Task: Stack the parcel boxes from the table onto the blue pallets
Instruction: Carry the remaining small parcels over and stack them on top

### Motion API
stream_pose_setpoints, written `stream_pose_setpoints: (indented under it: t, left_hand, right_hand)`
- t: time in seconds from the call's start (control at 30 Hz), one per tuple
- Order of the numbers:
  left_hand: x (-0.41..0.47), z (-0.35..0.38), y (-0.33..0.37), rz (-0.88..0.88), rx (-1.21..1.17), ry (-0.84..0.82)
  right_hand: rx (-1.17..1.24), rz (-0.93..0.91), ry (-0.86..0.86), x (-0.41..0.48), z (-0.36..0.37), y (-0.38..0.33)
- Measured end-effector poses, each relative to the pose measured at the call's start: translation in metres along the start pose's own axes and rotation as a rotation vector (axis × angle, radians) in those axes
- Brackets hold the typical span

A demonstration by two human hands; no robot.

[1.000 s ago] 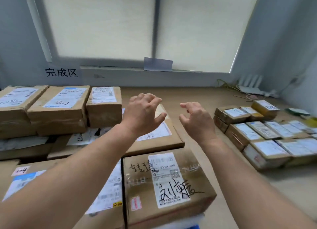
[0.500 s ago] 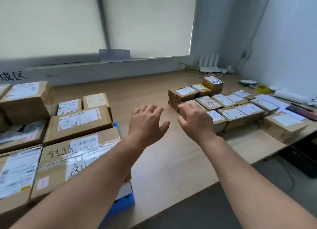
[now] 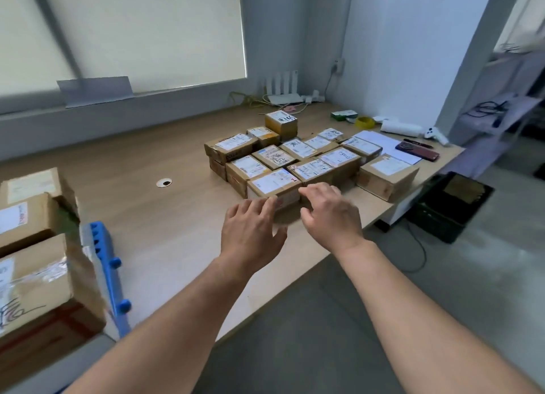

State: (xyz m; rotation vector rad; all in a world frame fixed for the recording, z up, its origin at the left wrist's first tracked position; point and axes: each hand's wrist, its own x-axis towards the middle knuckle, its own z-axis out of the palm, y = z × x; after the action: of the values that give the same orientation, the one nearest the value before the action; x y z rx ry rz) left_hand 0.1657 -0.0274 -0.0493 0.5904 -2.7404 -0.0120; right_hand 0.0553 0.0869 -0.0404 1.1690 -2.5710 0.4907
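Several small brown parcel boxes with white labels sit packed together on the wooden table (image 3: 165, 222), right of centre. The nearest parcel box (image 3: 272, 184) lies just beyond my fingertips. My left hand (image 3: 252, 234) and my right hand (image 3: 330, 213) reach toward its near side, fingers spread, holding nothing. A single box (image 3: 386, 175) stands apart at the right end of the group. At the left edge, larger stacked boxes (image 3: 38, 278) rest on a blue pallet (image 3: 110, 269).
A router with cables (image 3: 284, 94), a yellow tape roll (image 3: 365, 122), papers, a pen and a dark phone (image 3: 417, 151) lie at the table's far right. A black crate (image 3: 454, 205) stands on the grey floor beside the table's right end.
My view has swung right, from the stacked boxes on the pallet to the small parcels. Both hands have travelled to the near edge of the group, still holding nothing.
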Motion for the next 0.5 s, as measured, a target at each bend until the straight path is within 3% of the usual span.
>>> stream_pose_setpoints:
  t: [0.5]
  left_hand:
    - [0.11, 0.078, 0.1, 0.116, -0.106, -0.067]
  right_hand:
    - [-0.051, 0.232, 0.008, 0.031, 0.014, 0.143]
